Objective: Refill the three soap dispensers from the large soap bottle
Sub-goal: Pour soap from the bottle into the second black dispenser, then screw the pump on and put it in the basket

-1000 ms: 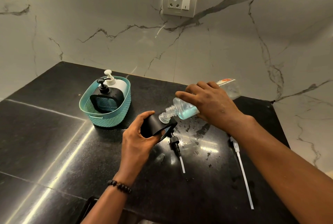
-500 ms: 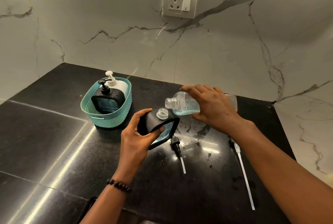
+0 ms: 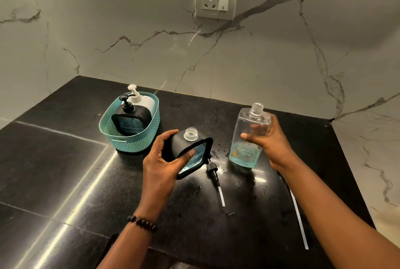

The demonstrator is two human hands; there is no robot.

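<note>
Black counter (image 3: 65, 171) already wet; your left hand (image 3: 160, 164) grips tilted open dispenser (image 3: 188, 149), right hand (image 3: 268, 138) grips near-empty soap bottle (image 3: 246, 138) — dispenser could slip, spill.

2 dispensers (image 3: 132, 117) in basket (image 3: 134, 145), left of bottle (image 3: 246, 138)

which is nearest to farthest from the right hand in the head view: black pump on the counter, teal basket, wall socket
From the right hand:
1. Black pump, lying on the counter just to the left of the hand.
2. Teal basket, farther left, past the left hand.
3. Wall socket, high on the marble wall behind.
</note>
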